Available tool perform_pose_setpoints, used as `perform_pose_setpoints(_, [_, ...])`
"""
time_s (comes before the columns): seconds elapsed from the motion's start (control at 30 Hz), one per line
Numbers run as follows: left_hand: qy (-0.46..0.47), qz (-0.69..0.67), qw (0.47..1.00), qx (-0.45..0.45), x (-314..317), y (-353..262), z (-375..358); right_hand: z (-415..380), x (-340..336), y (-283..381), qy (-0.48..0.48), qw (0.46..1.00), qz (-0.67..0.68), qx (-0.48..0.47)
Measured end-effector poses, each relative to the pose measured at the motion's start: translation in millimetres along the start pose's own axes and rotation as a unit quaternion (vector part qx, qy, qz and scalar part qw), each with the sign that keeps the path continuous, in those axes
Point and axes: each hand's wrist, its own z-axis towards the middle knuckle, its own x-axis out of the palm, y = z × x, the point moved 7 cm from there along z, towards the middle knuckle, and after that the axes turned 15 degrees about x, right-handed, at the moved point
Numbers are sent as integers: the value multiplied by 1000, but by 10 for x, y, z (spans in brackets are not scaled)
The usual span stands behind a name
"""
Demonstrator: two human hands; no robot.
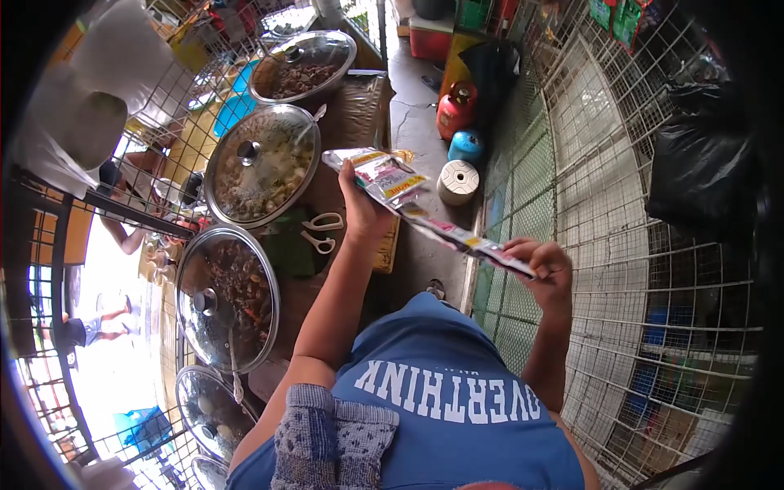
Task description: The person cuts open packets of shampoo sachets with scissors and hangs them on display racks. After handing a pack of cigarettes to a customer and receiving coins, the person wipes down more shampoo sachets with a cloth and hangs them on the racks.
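Observation:
A strip of joined sachets (395, 181), white, pink and yellow with printed labels, stretches in front of my body. My left hand (365, 206) is closed around its wider upper end, thumb on top. At the lower right end, my right hand (542, 269) pinches the strip between thumb and fingers. The strip slants down from left to right, and its right part is slightly blurred. White-handled scissors (320, 232) lie to the left of my left forearm on dark green cloth or plastic; their blades are hidden.
Glass-lidded food pots line my left: one at the back (302, 72), one in the middle (263, 163), one nearer (231, 298). A wire grid separates them from people outside. Gas cylinders, red (456, 113) and blue (465, 147), stand ahead. A black bag (702, 167) hangs right.

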Motion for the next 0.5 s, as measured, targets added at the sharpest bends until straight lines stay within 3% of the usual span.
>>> perform_pose_setpoints(0.07, [-51,25,998,24,-28,-63,2,-48,134,-245,82,982,-45,161])
perform_pose_setpoints(0.1, [-50,24,998,30,31,-99,-17,-30,239,-262,175,966,-30,188])
perform_pose_setpoints(0.2, [-41,109,993,18,131,-117,-139,126,320,-417,112,962,-75,238])
perform_pose_setpoints(0.3, [52,79,995,18,269,13,-169,515,561,-551,9,980,-26,198])
perform_pose_setpoints(0.33, [57,77,995,15,229,61,-159,624,738,-293,-67,977,-182,84])
perform_pose_setpoints(0.37, [76,86,993,34,174,93,-132,683,896,-33,-139,932,-332,-33])
perform_pose_setpoints(0.4, [83,88,991,48,197,84,-137,762,917,-35,-142,931,-334,-36])
perform_pose_setpoints(0.47, [97,91,988,77,233,69,-152,837,1100,64,-101,879,-426,-189])
perform_pose_setpoints(0.5, [134,103,982,89,295,52,-178,922,1094,67,-92,859,-468,-188])
